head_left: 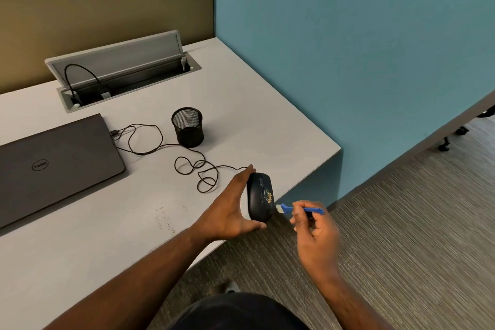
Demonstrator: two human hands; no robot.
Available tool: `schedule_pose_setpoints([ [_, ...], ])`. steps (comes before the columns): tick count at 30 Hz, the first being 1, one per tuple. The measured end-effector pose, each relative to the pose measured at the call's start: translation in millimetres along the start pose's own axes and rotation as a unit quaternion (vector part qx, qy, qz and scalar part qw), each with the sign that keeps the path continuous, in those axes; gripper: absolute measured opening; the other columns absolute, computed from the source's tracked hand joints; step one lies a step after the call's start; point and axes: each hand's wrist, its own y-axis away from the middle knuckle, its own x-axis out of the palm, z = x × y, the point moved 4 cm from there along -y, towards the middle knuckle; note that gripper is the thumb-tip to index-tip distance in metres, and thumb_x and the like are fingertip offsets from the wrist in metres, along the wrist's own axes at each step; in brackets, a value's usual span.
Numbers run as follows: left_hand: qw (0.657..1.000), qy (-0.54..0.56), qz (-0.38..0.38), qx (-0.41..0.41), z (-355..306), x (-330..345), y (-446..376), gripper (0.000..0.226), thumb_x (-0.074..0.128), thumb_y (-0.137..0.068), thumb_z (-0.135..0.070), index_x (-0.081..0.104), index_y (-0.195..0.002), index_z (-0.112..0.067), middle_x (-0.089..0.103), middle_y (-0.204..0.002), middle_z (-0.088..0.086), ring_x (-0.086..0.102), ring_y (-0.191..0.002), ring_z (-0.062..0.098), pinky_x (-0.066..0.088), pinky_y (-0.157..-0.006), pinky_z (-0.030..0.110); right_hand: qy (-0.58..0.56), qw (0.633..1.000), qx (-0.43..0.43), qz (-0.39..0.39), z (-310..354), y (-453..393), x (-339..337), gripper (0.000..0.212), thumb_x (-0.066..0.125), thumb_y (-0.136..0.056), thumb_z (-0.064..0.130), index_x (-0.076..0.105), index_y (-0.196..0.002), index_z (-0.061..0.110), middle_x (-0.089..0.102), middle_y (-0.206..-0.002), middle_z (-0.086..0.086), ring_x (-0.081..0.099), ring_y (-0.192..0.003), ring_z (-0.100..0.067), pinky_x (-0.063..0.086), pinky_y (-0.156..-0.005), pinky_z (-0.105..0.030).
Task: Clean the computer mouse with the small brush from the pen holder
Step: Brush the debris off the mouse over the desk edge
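A black wired computer mouse [258, 195] is held at the desk's right front edge, with yellowish crumbs on its right side. My left hand [231, 209] grips it from the left, fingers at its front and thumb at its rear. My right hand [314, 233] pinches a small blue brush [300, 209], whose white bristles touch the mouse's lower right side. The black mesh pen holder [188, 127] stands farther back on the desk and looks empty.
A closed grey laptop [53, 166] lies at the left, and the mouse cable [166, 150] loops from it across the desk. Some crumbs [164, 220] lie on the white desk [93, 236]. An open cable hatch [123, 69] sits at the back. Carpet lies to the right.
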Motion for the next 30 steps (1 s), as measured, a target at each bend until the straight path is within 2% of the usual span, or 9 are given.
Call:
schedule_pose_setpoints([
  [3, 1.0, 0.001, -0.001, 0.003, 0.3, 0.7, 0.4, 0.127, 0.091, -0.065, -0.049, 0.009, -0.161, -0.031, 0.019, -0.165, -0.013, 0.02, -0.146, -0.003, 0.017, -0.112, 0.008, -0.016, 0.998, -0.043, 0.041, 7.7, 7.4, 6.1, 0.019, 0.057, -0.099, 0.033, 0.069, -0.102, 0.017, 0.068, -0.086, 0.009, 0.068, -0.071, -0.016, 0.057, -0.059, -0.038],
  [8, 1.0, 0.005, -0.004, 0.005, -0.1, 0.6, 0.9, 0.124, 0.09, -0.068, -0.049, 0.01, -0.16, -0.031, 0.019, -0.164, -0.014, 0.019, -0.143, -0.008, 0.014, -0.105, -0.004, 0.0, 0.991, -0.087, 0.099, 16.1, 16.8, 16.3, 0.017, 0.061, -0.099, 0.028, 0.071, -0.108, 0.017, 0.069, -0.097, 0.011, 0.07, -0.085, -0.008, 0.058, -0.07, -0.024],
  [12, 1.0, -0.004, -0.004, 0.003, 0.6, -0.6, 0.4, 0.127, 0.091, -0.066, -0.048, 0.009, -0.161, -0.031, 0.018, -0.165, -0.012, 0.019, -0.144, -0.005, 0.014, -0.108, 0.001, 0.001, 0.999, -0.015, 0.045, 5.1, 11.0, 9.5, 0.018, 0.058, -0.097, 0.035, 0.069, -0.106, 0.023, 0.07, -0.09, 0.011, 0.07, -0.08, -0.01, 0.059, -0.066, -0.034],
  [16, 1.0, -0.004, 0.0, 0.001, -1.3, -0.9, 0.5, 0.128, 0.091, -0.065, -0.048, 0.008, -0.161, -0.03, 0.018, -0.165, -0.011, 0.021, -0.147, 0.002, 0.02, -0.116, 0.017, -0.007, 0.999, 0.034, -0.005, -2.0, 3.7, 0.5, 0.018, 0.057, -0.095, 0.037, 0.068, -0.105, 0.026, 0.071, -0.083, 0.008, 0.07, -0.075, -0.012, 0.06, -0.065, -0.041],
  [18, 1.0, -0.006, -0.001, 0.003, -1.6, -0.7, 0.8, 0.128, 0.091, -0.065, -0.048, 0.009, -0.161, -0.03, 0.018, -0.165, -0.011, 0.02, -0.146, 0.0, 0.019, -0.114, 0.013, -0.033, 0.999, 0.029, 0.006, 0.6, 3.9, 1.6, 0.02, 0.057, -0.095, 0.036, 0.069, -0.105, 0.023, 0.072, -0.085, 0.007, 0.071, -0.077, -0.013, 0.061, -0.064, -0.04],
  [21, 1.0, -0.005, -0.005, 0.009, -0.7, -0.9, 1.3, 0.126, 0.091, -0.066, -0.048, 0.01, -0.161, -0.03, 0.019, -0.164, -0.012, 0.019, -0.144, -0.006, 0.015, -0.11, 0.003, -0.068, 0.995, -0.004, 0.068, 11.4, 9.6, 11.1, 0.02, 0.058, -0.097, 0.03, 0.07, -0.108, 0.018, 0.072, -0.093, 0.007, 0.073, -0.081, -0.017, 0.062, -0.065, -0.033],
  [23, 1.0, -0.001, -0.005, 0.012, -0.3, -1.4, 1.3, 0.125, 0.09, -0.066, -0.049, 0.01, -0.161, -0.031, 0.019, -0.164, -0.013, 0.019, -0.145, -0.006, 0.015, -0.109, 0.002, -0.071, 0.993, -0.006, 0.092, 13.9, 11.9, 16.5, 0.018, 0.059, -0.098, 0.027, 0.07, -0.108, 0.018, 0.072, -0.093, 0.008, 0.073, -0.082, -0.018, 0.062, -0.067, -0.033],
  [27, 1.0, 0.0, -0.008, 0.01, 0.6, -2.6, 1.5, 0.126, 0.091, -0.065, -0.05, 0.01, -0.16, -0.032, 0.02, -0.164, -0.013, 0.021, -0.146, -0.003, 0.017, -0.111, 0.006, -0.069, 0.995, 0.053, 0.049, 5.6, 7.0, 14.1, 0.014, 0.057, -0.096, 0.033, 0.068, -0.104, 0.03, 0.072, -0.087, 0.006, 0.072, -0.079, -0.015, 0.062, -0.067, -0.031],
  [30, 1.0, 0.001, -0.008, 0.005, 1.3, -2.8, 2.1, 0.127, 0.091, -0.065, -0.049, 0.01, -0.16, -0.031, 0.02, -0.164, -0.013, 0.02, -0.146, -0.004, 0.016, -0.11, 0.006, -0.055, 0.994, 0.095, 0.015, -5.8, 0.2, 7.9, 0.012, 0.059, -0.099, 0.023, 0.068, -0.105, 0.027, 0.073, -0.086, 0.002, 0.072, -0.078, -0.012, 0.063, -0.07, -0.035],
])
